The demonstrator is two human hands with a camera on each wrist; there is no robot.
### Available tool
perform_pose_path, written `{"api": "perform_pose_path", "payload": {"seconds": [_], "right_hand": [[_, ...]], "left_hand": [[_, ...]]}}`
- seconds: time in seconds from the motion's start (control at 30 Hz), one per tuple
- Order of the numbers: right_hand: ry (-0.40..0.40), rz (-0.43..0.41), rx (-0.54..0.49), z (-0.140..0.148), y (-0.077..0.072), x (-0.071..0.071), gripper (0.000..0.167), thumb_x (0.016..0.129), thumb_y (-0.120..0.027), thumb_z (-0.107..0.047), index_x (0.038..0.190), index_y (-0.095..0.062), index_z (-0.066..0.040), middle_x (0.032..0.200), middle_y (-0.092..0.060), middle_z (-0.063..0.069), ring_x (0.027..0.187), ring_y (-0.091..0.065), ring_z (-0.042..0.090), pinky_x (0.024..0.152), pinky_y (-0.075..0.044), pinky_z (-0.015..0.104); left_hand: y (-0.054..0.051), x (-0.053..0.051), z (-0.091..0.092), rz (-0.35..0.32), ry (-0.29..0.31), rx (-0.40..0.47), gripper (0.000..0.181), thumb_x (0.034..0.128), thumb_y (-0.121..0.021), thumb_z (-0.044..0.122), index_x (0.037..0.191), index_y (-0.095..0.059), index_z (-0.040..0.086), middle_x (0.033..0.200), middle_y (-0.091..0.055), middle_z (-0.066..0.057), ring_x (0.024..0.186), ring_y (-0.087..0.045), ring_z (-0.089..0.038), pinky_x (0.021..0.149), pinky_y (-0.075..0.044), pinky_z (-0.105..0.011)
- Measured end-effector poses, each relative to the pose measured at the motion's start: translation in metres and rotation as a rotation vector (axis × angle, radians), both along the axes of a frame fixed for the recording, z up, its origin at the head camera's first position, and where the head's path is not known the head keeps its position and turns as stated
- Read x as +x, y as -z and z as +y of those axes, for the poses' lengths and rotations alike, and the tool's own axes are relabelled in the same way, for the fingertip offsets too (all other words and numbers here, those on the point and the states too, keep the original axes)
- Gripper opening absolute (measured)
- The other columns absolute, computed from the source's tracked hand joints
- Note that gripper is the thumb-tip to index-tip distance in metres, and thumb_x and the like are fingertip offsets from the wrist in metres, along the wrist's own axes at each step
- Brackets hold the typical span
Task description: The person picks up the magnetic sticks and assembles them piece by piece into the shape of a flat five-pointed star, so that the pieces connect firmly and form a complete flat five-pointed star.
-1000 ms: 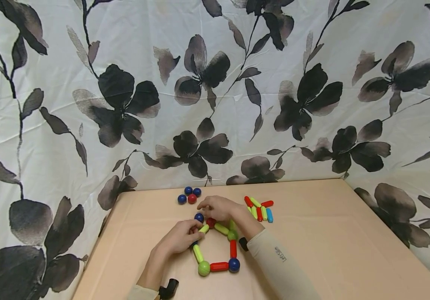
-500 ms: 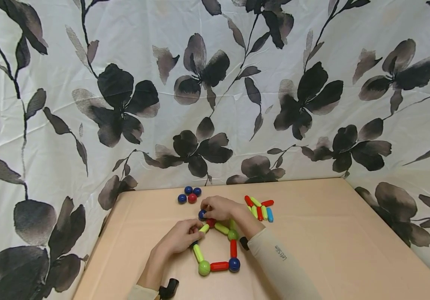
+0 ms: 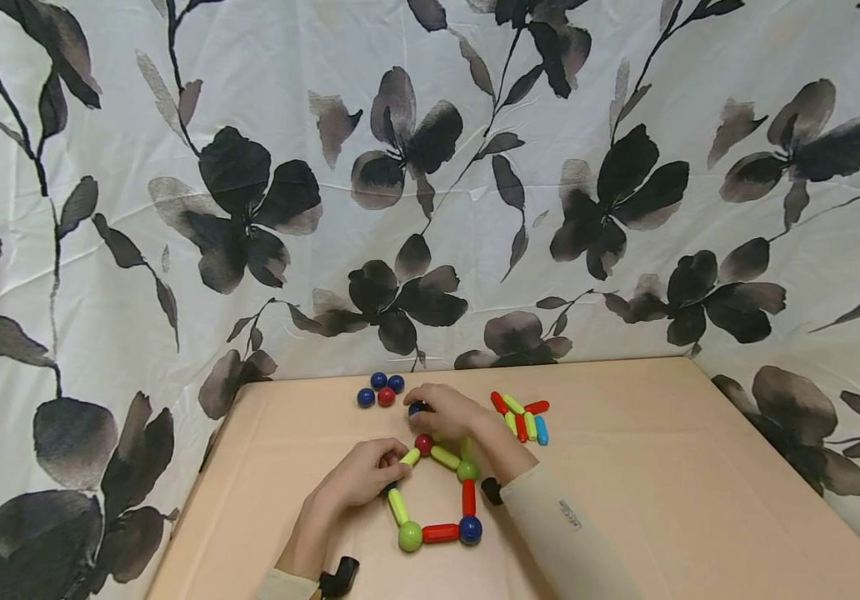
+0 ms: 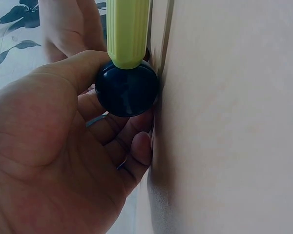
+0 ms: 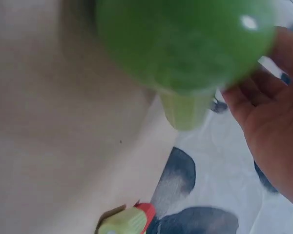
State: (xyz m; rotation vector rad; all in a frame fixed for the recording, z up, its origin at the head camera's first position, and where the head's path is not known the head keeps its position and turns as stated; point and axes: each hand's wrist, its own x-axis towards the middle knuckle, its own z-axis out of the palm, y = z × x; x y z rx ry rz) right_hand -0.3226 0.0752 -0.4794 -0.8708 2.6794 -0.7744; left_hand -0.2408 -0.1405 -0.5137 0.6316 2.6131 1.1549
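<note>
A ring of magnetic rods and balls lies on the table in the head view. It includes a red ball [image 3: 423, 444], green balls [image 3: 467, 470], a blue corner ball [image 3: 470, 530], red rods [image 3: 441, 533] and yellow-green rods [image 3: 397, 506]. At its left side my left hand [image 3: 362, 475] grips a dark blue ball [image 4: 127, 90] that joins a yellow-green rod [image 4: 128, 31]. Just behind the red ball, my right hand [image 3: 451, 414] pinches a loose blue ball [image 3: 417, 408], partly covered by the fingers. The right wrist view shows a green ball [image 5: 185, 39] large beside that hand [image 5: 276, 122].
Several loose balls, blue [image 3: 378, 380] and red [image 3: 386, 397], sit at the table's back edge. A pile of red, yellow-green and blue rods [image 3: 522, 421] lies right of the right hand. Floral cloth [image 3: 505, 183] hangs behind the table [image 3: 662, 467].
My right hand has taken hold of the blue ball near the red ball and moved it back and slightly right. The left hand and the ring stay in place.
</note>
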Motion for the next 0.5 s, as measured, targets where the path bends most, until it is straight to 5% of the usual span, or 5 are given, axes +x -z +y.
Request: {"api": "perform_pose_path", "payload": {"seconds": [0.27,0.5], "right_hand": [[0.287,-0.018,-0.324,0.041,-0.003,0.022,0.029,0.104,-0.065,-0.024,0.129,-0.065,-0.009,0.113,-0.067,0.004,0.098,-0.061,0.021,0.090,-0.055,0.039],[0.402,-0.074,-0.390,0.060,0.010,0.028,0.031,0.105,-0.064,-0.023,0.132,-0.064,-0.009,0.117,-0.067,0.004,0.104,-0.061,0.022,0.095,-0.054,0.041]], "left_hand": [[0.001,0.000,0.003,-0.016,0.000,-0.006,0.021,0.1003,-0.070,0.027,0.114,-0.073,0.012,0.085,-0.061,0.003,0.076,-0.055,-0.012,0.064,-0.042,-0.023],[0.002,0.000,0.001,0.009,-0.002,-0.002,0.020,0.0998,-0.071,0.026,0.113,-0.073,0.011,0.084,-0.061,0.003,0.075,-0.054,-0.012,0.064,-0.042,-0.023]]}}
